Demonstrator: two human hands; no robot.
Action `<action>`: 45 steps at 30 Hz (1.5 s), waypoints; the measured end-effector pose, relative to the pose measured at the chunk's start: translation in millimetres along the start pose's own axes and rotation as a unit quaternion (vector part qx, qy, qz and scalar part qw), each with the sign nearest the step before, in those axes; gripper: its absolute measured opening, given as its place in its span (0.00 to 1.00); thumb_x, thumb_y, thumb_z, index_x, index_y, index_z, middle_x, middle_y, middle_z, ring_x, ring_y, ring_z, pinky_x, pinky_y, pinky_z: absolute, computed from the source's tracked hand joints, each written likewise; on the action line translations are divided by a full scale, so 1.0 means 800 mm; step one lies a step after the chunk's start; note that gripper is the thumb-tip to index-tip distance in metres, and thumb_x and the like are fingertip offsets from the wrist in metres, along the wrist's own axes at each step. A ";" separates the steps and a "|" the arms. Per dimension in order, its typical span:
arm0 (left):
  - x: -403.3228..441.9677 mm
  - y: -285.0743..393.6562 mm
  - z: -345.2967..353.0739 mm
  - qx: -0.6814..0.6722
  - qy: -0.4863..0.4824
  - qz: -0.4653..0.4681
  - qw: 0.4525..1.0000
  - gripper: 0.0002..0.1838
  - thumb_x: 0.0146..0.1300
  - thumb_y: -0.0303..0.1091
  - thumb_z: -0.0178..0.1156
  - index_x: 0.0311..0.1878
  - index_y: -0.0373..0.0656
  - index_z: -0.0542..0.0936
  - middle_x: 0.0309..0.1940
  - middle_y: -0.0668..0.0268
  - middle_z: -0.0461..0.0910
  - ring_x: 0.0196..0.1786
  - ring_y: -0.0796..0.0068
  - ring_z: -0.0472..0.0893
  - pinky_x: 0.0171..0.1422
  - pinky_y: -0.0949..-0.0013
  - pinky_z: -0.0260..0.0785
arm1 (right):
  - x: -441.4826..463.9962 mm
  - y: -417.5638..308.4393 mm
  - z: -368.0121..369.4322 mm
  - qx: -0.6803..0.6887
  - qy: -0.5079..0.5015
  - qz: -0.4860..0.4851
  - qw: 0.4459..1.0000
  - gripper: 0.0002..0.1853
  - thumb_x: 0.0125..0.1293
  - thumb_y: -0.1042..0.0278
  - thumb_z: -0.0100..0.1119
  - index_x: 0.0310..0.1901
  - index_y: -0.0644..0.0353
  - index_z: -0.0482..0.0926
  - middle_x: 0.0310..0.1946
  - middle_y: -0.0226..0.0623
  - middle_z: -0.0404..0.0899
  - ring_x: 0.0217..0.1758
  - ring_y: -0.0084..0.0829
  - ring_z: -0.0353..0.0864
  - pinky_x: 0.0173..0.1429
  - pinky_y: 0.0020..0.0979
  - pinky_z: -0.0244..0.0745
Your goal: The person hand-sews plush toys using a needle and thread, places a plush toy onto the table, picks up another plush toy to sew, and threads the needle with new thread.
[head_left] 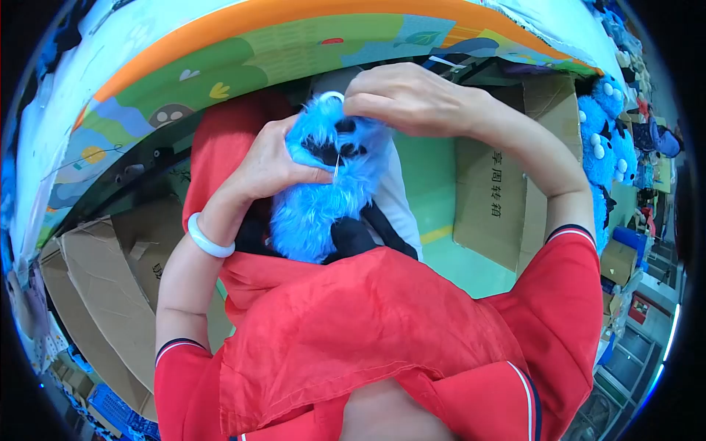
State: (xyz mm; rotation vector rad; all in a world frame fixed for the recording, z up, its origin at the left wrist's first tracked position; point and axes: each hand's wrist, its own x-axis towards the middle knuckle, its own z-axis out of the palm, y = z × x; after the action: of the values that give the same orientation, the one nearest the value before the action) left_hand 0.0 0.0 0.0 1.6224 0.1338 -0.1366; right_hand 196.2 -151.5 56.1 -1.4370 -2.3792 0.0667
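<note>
A furry blue plush toy (312, 213) with black patches and black limbs rests on my lap over the red apron (353, 316). Fingers wrapped round its side, my left hand (276, 162) holds the toy, the thumb lying across its front. A thin needle (337, 165) sticks out by the black mouth area. At the top of the toy's head, beside a white eye (331, 96), my right hand (397, 99) is closed in a pinch. What lies between its fingertips is hidden.
A table edge with a colourful printed cover (257, 59) curves in front. Cardboard boxes stand at the right (489, 198) and left (110, 287). More blue plush toys (599, 147) are piled at the far right. A blue crate (110, 404) is at the lower left.
</note>
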 end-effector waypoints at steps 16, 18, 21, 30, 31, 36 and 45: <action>-0.024 0.005 0.005 0.085 0.183 0.058 0.978 0.30 0.38 0.34 0.75 0.48 0.36 0.76 0.38 0.60 0.78 0.39 0.64 0.78 0.48 0.64 0.72 | 0.037 -0.093 0.042 -0.090 0.283 -0.012 0.955 0.03 0.54 0.77 0.59 0.29 0.58 0.75 0.34 0.33 0.73 0.25 0.27 0.69 0.27 0.26 0.66; -0.029 0.005 0.008 0.161 0.211 0.077 0.961 0.32 0.38 0.36 0.75 0.49 0.36 0.75 0.39 0.58 0.76 0.40 0.62 0.76 0.49 0.62 0.71 | 0.040 -0.090 0.055 -0.041 0.314 0.069 0.946 0.06 0.52 0.82 0.59 0.32 0.60 0.76 0.36 0.35 0.75 0.26 0.28 0.71 0.26 0.27 0.66; -0.031 0.002 0.013 0.206 0.235 0.083 0.946 0.33 0.38 0.38 0.76 0.50 0.36 0.75 0.39 0.57 0.73 0.41 0.60 0.75 0.50 0.61 0.70 | 0.038 -0.114 0.027 0.242 0.417 0.211 0.850 0.07 0.59 0.85 0.52 0.36 0.61 0.72 0.34 0.39 0.75 0.23 0.25 0.69 0.21 0.21 0.66; -0.030 -0.001 0.011 0.248 0.274 0.103 0.923 0.32 0.37 0.38 0.77 0.47 0.37 0.75 0.39 0.59 0.71 0.41 0.61 0.74 0.50 0.63 0.69 | -0.242 -0.209 -0.210 0.257 0.755 0.184 0.574 0.05 0.68 0.74 0.45 0.40 0.63 0.72 0.36 0.39 0.74 0.31 0.24 0.68 0.34 0.22 0.67; -0.031 -0.004 0.010 0.245 0.275 0.088 0.926 0.33 0.38 0.40 0.77 0.48 0.37 0.74 0.40 0.58 0.70 0.42 0.60 0.74 0.51 0.62 0.69 | -0.279 -0.215 -0.228 0.203 0.759 0.228 0.575 0.06 0.68 0.73 0.46 0.41 0.64 0.72 0.36 0.39 0.75 0.33 0.25 0.69 0.36 0.22 0.67; -0.028 -0.007 0.008 0.243 0.253 0.036 0.936 0.37 0.38 0.43 0.77 0.50 0.36 0.72 0.41 0.55 0.70 0.45 0.57 0.72 0.52 0.58 0.68 | -0.298 -0.180 -0.214 0.027 0.631 0.489 0.601 0.10 0.69 0.72 0.47 0.43 0.68 0.75 0.40 0.40 0.76 0.41 0.27 0.72 0.48 0.24 0.68; -0.025 0.007 -0.001 0.311 0.202 0.035 0.928 0.40 0.36 0.47 0.78 0.50 0.35 0.71 0.41 0.54 0.69 0.46 0.56 0.71 0.50 0.58 0.69 | 0.024 -0.159 0.035 0.520 0.279 0.497 0.636 0.03 0.60 0.76 0.57 0.31 0.64 0.79 0.20 0.32 0.75 0.13 0.19 0.64 0.17 0.19 0.61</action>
State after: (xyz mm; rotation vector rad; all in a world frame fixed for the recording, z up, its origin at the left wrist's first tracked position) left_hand -19.1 0.6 8.7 2.2736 0.3781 0.2393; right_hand 71.5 -192.4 63.8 -1.5175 -0.5109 0.9257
